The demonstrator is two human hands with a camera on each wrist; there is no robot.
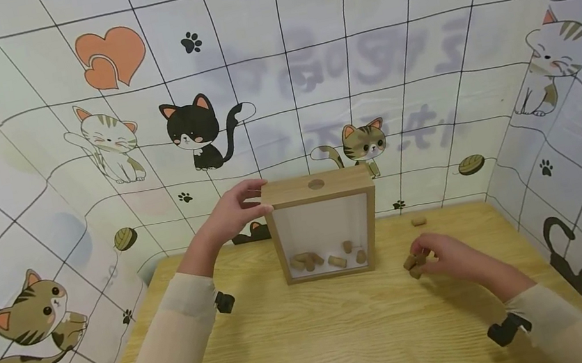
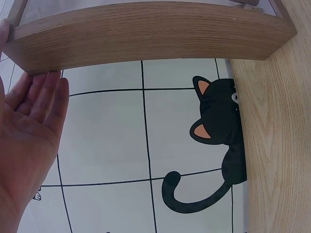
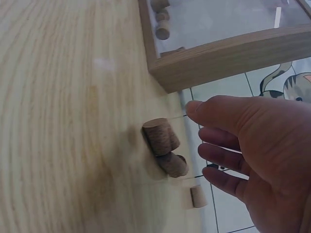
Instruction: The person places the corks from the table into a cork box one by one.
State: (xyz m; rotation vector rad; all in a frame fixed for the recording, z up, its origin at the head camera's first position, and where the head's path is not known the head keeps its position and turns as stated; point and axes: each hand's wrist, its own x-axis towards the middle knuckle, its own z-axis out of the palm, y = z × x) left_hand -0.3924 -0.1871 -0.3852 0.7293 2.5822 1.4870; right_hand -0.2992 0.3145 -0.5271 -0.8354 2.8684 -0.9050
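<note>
A wooden box (image 1: 343,180) with a clear front and a round hole in its top stands upright on the table. Several corks (image 1: 337,261) lie inside along its bottom. My left hand (image 1: 232,210) holds the upper left corner, thumb at the front and fingers behind, as the left wrist view of the hand (image 2: 34,138) also shows. To the right of the box, my right hand (image 1: 450,256) is over a small cluster of corks (image 3: 159,138). In the right wrist view its loosely bent fingers stand apart from them, holding nothing. A single cork (image 3: 198,196) lies farther back.
The light wooden table (image 1: 319,339) meets a wall (image 1: 267,114) behind it, covered in a cat-and-grid print. Similar printed walls stand at the left and right. A dark wrist device (image 1: 507,330) sits on the right sleeve.
</note>
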